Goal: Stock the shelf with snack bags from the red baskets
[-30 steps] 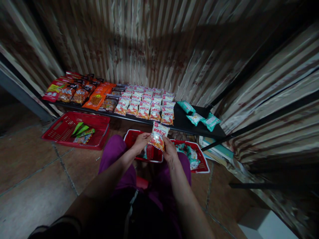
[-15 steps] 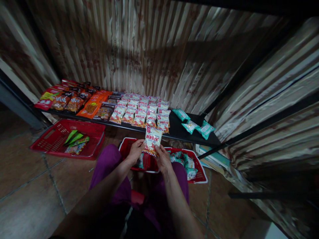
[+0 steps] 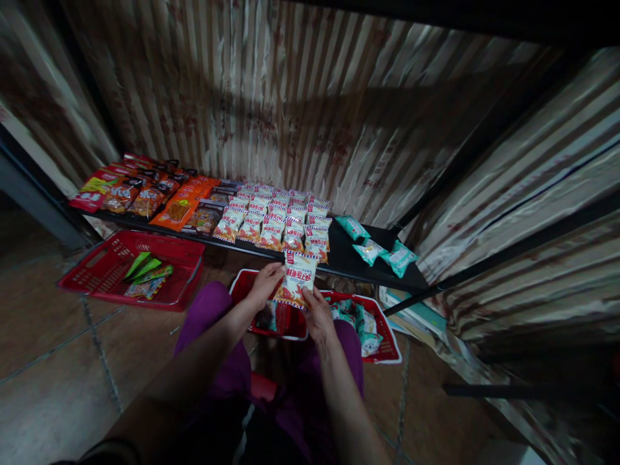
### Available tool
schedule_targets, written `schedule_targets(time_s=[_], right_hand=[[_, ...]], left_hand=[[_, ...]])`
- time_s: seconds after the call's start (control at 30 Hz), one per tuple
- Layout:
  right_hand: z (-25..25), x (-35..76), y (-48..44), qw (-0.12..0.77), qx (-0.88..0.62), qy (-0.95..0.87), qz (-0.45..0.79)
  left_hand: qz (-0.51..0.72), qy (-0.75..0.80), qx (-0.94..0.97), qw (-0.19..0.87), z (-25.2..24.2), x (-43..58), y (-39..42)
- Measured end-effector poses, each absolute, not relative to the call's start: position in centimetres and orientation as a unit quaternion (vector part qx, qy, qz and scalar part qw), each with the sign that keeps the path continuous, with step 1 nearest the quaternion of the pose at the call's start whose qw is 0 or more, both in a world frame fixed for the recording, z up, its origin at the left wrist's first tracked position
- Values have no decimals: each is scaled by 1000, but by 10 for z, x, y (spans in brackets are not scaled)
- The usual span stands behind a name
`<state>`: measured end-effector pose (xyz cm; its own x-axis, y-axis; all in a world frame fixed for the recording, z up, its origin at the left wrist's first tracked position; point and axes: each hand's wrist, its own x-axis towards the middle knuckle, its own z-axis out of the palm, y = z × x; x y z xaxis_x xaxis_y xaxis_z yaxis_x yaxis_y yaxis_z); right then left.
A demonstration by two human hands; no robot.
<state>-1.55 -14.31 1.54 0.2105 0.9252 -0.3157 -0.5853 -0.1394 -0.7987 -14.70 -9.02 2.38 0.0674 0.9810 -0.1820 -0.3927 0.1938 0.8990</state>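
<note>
In front of my knees I hold up a cream and orange snack packet (image 3: 299, 279) with striped blue-and-white ends. My right hand (image 3: 317, 314) pinches its lower right edge, thumb on the front. At the packet's left edge is my left hand (image 3: 265, 284), its fingers closed against the side. Just beyond, rows of matching snack packets (image 3: 270, 231) lean back on a black shelf (image 3: 343, 266). Below my hands sits a red basket (image 3: 242, 284) with a few packets inside, partly hidden by my arms.
Right of the rows lie three teal packets (image 3: 371, 250). A second red basket (image 3: 390, 345) holds several teal packets. Another red basket (image 3: 186, 284) on the left contains green packets. Orange bags (image 3: 186, 203) and red bags fill the shelf's left end. A dark post (image 3: 455, 278) crosses at right.
The held packet has tipped and moved down slightly. My left hand has shifted up along its left edge, while my right hand keeps its pinch.
</note>
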Motion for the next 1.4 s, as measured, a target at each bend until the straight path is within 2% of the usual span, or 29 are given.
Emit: schedule_targets(time_s=[0.23, 0.7, 0.93, 1.4], right_hand=[[15, -22, -152, 595, -465, -222, 616], [12, -27, -149, 632, -471, -182, 588], [10, -28, -143, 667, -470, -170, 552], [6, -33, -141, 659, -477, -170, 556]], left_hand=[[550, 431, 339, 630, 39, -145, -72], [563, 437, 327, 620, 33, -145, -72], [566, 443, 444, 535, 11, -138, -90], [515, 479, 513, 492, 7, -143, -97]])
